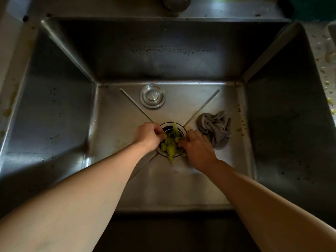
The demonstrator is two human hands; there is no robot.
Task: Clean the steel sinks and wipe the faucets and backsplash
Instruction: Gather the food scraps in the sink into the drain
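I look down into a deep steel sink [181, 57]. Green fruit peelings with dark seeds [171, 142] fill the round drain strainer [181, 129] in the middle of the sink floor. My left hand [148, 136] is at the strainer's left edge, its curled fingers pinching the scraps. On the right edge of the strainer, my right hand [197, 146] also curls its fingers into the scraps. A crumpled grey cloth [215, 127] lies on the sink floor just right of my right hand.
A round steel drain stopper [152, 95] lies on the sink floor behind the strainer. The faucet base [176, 3] stands on the back ledge. Yellow-green food bits [330, 100] speckle the counter at right and the floor by the right wall.
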